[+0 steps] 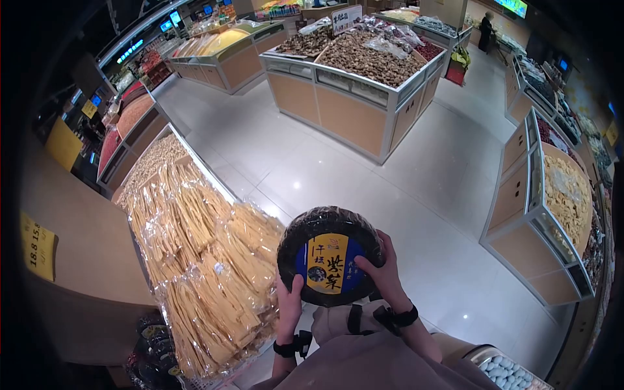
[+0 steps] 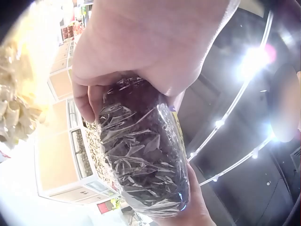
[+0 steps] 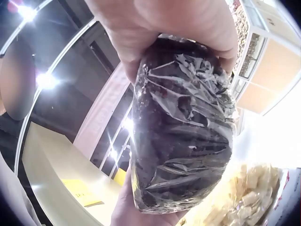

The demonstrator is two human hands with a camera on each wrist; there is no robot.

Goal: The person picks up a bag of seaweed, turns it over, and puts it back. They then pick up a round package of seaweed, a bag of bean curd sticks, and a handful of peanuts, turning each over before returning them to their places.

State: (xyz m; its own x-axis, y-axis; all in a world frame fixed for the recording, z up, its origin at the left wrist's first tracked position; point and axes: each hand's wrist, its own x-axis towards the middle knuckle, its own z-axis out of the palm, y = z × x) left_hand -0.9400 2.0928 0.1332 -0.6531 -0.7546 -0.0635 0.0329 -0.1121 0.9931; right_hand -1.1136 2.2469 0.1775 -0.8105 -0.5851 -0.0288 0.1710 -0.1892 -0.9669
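Note:
A round, dark pack of dried seaweed point(image 1: 330, 257), wrapped in clear plastic, is held up before the person's body, its yellow and blue label facing the head camera. The left hand point(image 1: 289, 309) grips its lower left edge, thumb on the front. On the right side, the right hand point(image 1: 385, 273) holds the rim with its thumb over the label's edge. Both wrist views show the crinkled wrap along the side of the seaweed pack point(image 2: 143, 150), with the left hand point(image 2: 146, 42) over it in one and the right hand point(image 3: 174, 21) in the other.
Long bagged dried beancurd sticks point(image 1: 208, 273) fill a bin at the left. A stand of dried mushrooms point(image 1: 374, 57) is ahead across the pale tiled floor point(image 1: 305, 156). Another bin point(image 1: 513, 195) stands at right, and a crate of pale eggs point(image 1: 504, 372) sits low right.

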